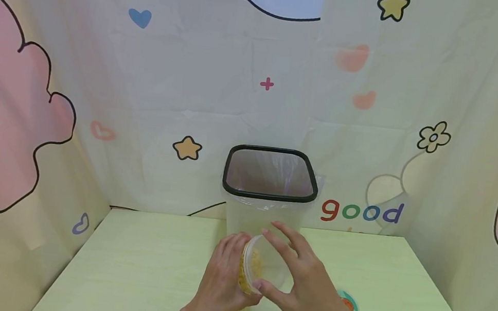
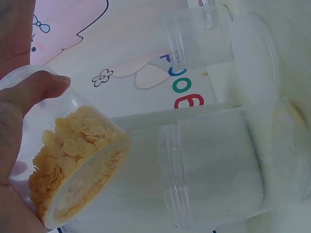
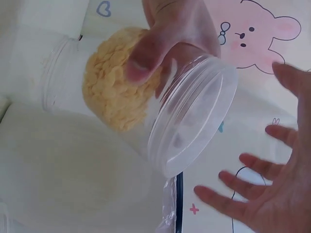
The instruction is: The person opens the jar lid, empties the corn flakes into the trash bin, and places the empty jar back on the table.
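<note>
My left hand grips a clear plastic jar partly filled with pale yellow flakes. The jar is tilted, and its translucent screw lid faces my right hand. In the right wrist view the fingers of that hand are spread wide, a little apart from the lid. Beyond the held jar, in the left wrist view, stands a clear jar with no flakes visible in it. Another clear jar stands farther off, beside a round whitish disc.
A bin with a black rim and a clear bag liner stands at the table's back edge. On the pale green table, a round teal and orange object lies partly behind my right wrist. Printed cloth surrounds the table.
</note>
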`<state>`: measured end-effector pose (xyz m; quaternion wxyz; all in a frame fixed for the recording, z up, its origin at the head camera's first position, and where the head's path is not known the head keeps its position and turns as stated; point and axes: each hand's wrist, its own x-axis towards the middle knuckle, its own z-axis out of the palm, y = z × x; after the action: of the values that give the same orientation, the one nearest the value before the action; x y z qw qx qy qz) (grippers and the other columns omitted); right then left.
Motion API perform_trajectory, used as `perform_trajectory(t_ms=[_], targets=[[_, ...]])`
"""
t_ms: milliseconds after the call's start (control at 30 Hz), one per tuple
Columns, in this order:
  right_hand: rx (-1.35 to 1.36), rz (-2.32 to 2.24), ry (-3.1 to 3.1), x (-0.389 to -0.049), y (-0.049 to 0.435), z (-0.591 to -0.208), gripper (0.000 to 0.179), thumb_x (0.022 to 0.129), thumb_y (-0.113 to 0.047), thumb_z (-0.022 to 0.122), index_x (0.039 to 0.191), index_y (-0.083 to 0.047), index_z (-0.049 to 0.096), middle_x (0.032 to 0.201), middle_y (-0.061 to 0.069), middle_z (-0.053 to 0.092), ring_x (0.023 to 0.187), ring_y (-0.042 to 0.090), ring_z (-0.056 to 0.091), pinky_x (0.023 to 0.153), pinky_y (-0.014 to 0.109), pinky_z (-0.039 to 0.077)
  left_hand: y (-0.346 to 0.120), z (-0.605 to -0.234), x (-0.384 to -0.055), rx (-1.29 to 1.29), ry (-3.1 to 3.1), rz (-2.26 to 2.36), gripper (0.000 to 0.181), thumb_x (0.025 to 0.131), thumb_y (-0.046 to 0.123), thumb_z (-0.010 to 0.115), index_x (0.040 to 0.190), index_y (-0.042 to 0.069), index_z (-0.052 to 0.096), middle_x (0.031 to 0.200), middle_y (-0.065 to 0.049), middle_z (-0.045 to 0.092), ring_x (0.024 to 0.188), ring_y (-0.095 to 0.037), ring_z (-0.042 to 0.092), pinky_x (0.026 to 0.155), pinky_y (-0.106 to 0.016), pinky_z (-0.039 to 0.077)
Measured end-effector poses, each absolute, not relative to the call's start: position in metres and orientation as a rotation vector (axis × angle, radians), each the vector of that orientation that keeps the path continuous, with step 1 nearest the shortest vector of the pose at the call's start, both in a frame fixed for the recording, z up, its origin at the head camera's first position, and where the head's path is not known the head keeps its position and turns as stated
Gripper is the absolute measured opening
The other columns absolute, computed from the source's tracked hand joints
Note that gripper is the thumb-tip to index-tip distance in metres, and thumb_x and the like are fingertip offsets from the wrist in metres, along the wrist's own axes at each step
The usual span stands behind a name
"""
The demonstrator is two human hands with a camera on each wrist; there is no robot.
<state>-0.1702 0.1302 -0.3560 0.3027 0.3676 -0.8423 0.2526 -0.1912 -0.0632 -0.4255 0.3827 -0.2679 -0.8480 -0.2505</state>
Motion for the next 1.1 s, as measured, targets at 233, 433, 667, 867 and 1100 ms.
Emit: perform_trajectory(t_ms=[233, 433, 667, 867, 1100], targets=[[0.663, 0.690, -2.420, -0.165, 0.119, -0.355, 0.078, 0.081, -0.054, 0.071, 0.149, -0.034, 0.039, 0.145, 0.000, 0.049, 0.108, 0.026, 0.064, 0.074, 0.043, 0.056, -0.062, -0.427, -0.193, -0.682, -2.133, -0.619, 0.112, 0.040, 0.036, 0.097, 0.135, 0.004, 0.045, 0.131, -0.006, 0.054, 0.121, -0.025, 0.050, 0.101, -0.041, 0.049], [0.459, 0.645, -2.616, -0.165, 0.111, -0.358, 0.079, 0.081, -0.067, 0.064, 0.148, -0.033, 0.041, 0.137, 0.001, 0.055, 0.090, 0.026, 0.068, 0.071, 0.043, 0.054, -0.060, -0.427, -0.194, -0.679, -2.118, -0.596, 0.114, 0.037, 0.037, 0.097, 0.134, 0.005, 0.045, 0.130, -0.006, 0.054, 0.120, -0.025, 0.050, 0.101, -0.040, 0.048], [0.437, 0.632, -2.649, -0.167, 0.108, -0.362, 0.076, 0.081, -0.067, 0.063, 0.145, -0.027, 0.047, 0.130, 0.004, 0.059, 0.086, 0.027, 0.068, 0.072, 0.044, 0.054, -0.059, -0.426, -0.193, -0.662, -2.155, -0.587, 0.112, 0.039, 0.037, 0.096, 0.135, 0.007, 0.046, 0.130, -0.004, 0.055, 0.121, -0.023, 0.050, 0.102, -0.039, 0.048], [0.638, 0.642, -2.535, -0.169, 0.112, -0.363, 0.068, 0.079, -0.051, 0.073, 0.139, -0.025, 0.053, 0.134, 0.001, 0.057, 0.099, 0.024, 0.067, 0.079, 0.043, 0.056, -0.060, -0.426, -0.192, -0.659, -2.159, -0.575, 0.107, 0.044, 0.035, 0.093, 0.135, 0.005, 0.045, 0.131, -0.006, 0.055, 0.121, -0.024, 0.050, 0.102, -0.041, 0.049], [0.973, 0.585, -2.424, -0.175, 0.123, -0.362, 0.074, 0.077, -0.040, 0.079, 0.142, -0.027, 0.047, 0.145, 0.002, 0.048, 0.126, 0.022, 0.056, 0.092, 0.044, 0.055, -0.061, -0.428, -0.195, -0.677, -2.100, -0.550, 0.107, 0.042, 0.035, 0.091, 0.134, 0.004, 0.046, 0.129, -0.008, 0.055, 0.118, -0.026, 0.051, 0.099, -0.043, 0.048]])
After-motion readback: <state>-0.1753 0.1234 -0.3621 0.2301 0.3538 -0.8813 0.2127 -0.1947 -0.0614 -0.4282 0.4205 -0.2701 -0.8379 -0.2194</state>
